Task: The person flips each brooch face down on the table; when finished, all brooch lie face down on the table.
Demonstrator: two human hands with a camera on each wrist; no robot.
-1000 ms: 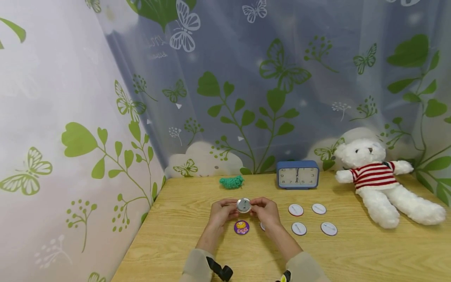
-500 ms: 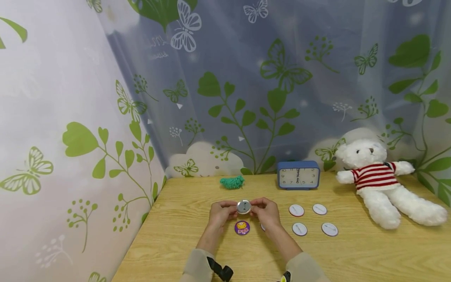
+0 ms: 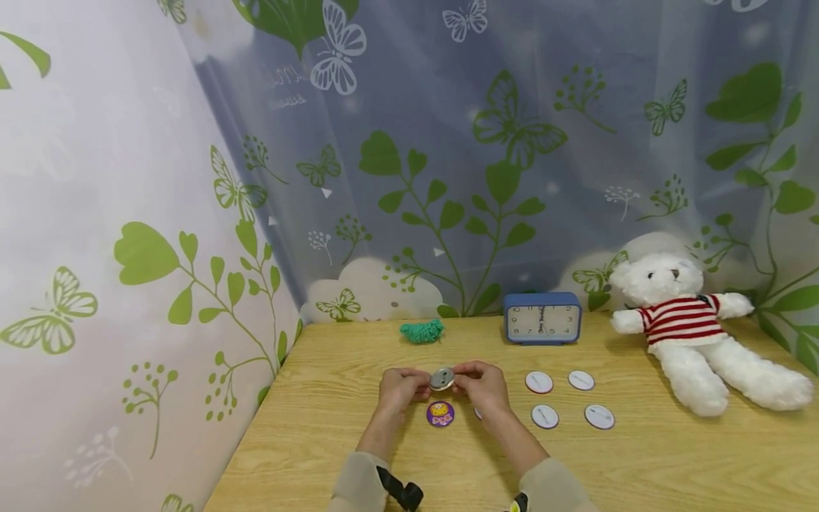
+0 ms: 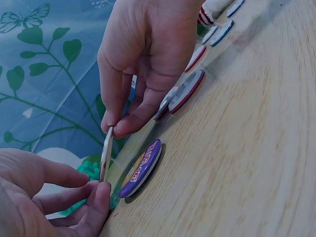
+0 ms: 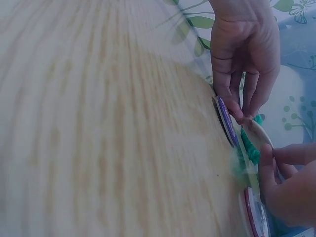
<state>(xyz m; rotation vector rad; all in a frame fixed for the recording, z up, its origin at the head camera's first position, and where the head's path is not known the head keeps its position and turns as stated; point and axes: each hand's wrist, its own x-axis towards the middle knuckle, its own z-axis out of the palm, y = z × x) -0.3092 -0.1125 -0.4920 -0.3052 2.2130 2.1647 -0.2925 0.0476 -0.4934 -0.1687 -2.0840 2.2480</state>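
Observation:
Between both hands a round pin badge (image 3: 441, 379) is held with its silvery back and pin facing up. My left hand (image 3: 400, 390) pinches its left edge with thumb and fingertips. On the opposite edge, my right hand (image 3: 484, 387) pinches it the same way. In the left wrist view the badge (image 4: 106, 154) appears edge-on, raised off the table. Just in front of it, a purple badge (image 3: 440, 414) with a yellow cartoon picture lies face up. Another badge (image 3: 477, 412) is mostly hidden behind the right hand.
Several badges lie back up on the right, among them a red-rimmed badge (image 3: 539, 382). Behind the hands sit a green yarn bundle (image 3: 422, 331) and a blue clock (image 3: 542, 318). A white teddy bear (image 3: 681, 313) in a striped shirt leans at the far right of the wooden table (image 3: 307, 441).
The held badge has tilted flatter and dropped slightly, so its back looks narrower and duller. Both hands keep their pinch and have barely moved.

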